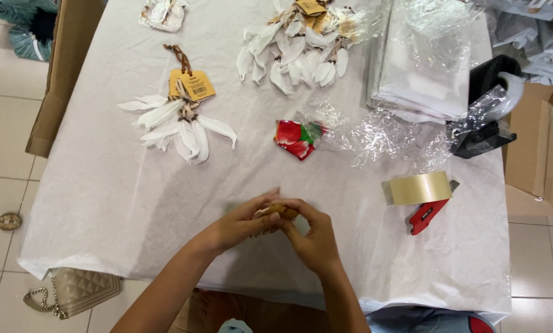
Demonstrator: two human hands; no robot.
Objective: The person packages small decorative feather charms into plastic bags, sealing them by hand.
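Note:
My left hand [242, 223] and my right hand [313, 237] meet at the near middle of the white-covered table [116, 197]. Both pinch a small tan and white piece [279, 211] between the fingertips; most of it is hidden by the fingers. A white feather ornament with a brown cord and a yellow tag [181, 120] lies flat to the far left of my hands. A small red, white and green wrapped item [298, 139] lies just beyond my hands.
A pile of several white feather ornaments [298, 46] sits at the back. Clear plastic bags [412, 61] lie at the back right, a black tape dispenser [486, 111] beside them. A tape roll on a red-handled dispenser [421, 194] lies right. Cardboard boxes [60, 74] flank the table; a beige handbag [73, 290] lies on the floor.

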